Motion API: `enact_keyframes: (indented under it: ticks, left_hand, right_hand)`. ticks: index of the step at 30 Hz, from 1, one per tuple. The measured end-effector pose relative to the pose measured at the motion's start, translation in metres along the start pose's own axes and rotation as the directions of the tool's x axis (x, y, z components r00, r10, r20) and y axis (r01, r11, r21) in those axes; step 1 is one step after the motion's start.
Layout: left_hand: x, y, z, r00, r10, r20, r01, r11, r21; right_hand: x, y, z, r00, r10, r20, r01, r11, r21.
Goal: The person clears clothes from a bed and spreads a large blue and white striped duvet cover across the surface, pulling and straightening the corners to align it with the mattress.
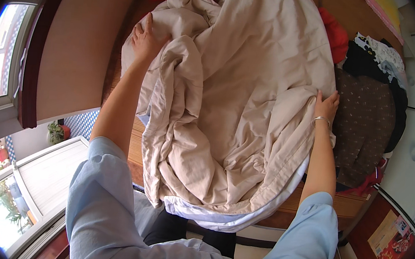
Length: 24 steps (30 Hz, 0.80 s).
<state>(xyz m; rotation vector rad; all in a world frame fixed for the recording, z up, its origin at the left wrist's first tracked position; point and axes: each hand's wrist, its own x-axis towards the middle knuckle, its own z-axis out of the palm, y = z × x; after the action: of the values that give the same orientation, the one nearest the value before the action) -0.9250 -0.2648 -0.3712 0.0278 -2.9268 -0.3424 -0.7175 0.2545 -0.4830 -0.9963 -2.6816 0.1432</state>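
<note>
A large beige fabric cover (253, 58), rumpled and folded over itself, spreads in front of me. A pale blue-white layer (206, 214) shows beneath its near edge. My left hand (147, 43) lies on the cover's left side, palm down with its fingers spread. On the opposite side, my right hand (326, 106) touches the cover's right edge, wearing a silver bangle (321, 120) at the wrist. Whether its fingers grip the cloth is hidden.
The cover lies on a slatted wooden surface (138, 152). Folded clothes, including a brown patterned garment (363, 123), are stacked at right. Red fabric (333, 34) shows behind the cover. A window (3, 51) is at left, white drawers (410, 150) at right.
</note>
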Motion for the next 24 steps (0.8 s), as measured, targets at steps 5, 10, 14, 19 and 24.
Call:
enact_keyframes:
  ticks: [5,10,14,19,24]
  left_hand:
    - [-0.004,-0.004,0.008,0.993,-0.046,0.109,0.038,0.996,0.075]
    - [-0.010,-0.004,0.011,0.993,0.099,0.071,-0.096,0.994,-0.051]
    - [-0.021,-0.020,-0.011,0.972,0.187,0.145,-0.190,0.982,0.010]
    - [-0.060,-0.039,-0.095,0.934,0.358,-0.004,-0.353,0.920,-0.169]
    - [-0.111,-0.116,-0.177,0.942,0.321,0.100,-0.316,0.947,-0.066]
  right_hand:
    - [0.013,-0.025,0.004,0.958,0.020,0.285,-0.034,0.998,0.045]
    - [0.012,-0.033,-0.002,0.950,-0.089,0.301,0.023,0.976,0.218]
    - [-0.013,-0.034,-0.032,0.954,-0.172,0.247,0.073,0.928,0.365]
    - [-0.061,0.009,-0.121,0.974,-0.132,0.182,0.031,0.882,0.469]
    - [-0.131,0.092,-0.208,0.982,-0.046,0.186,-0.037,0.907,0.420]
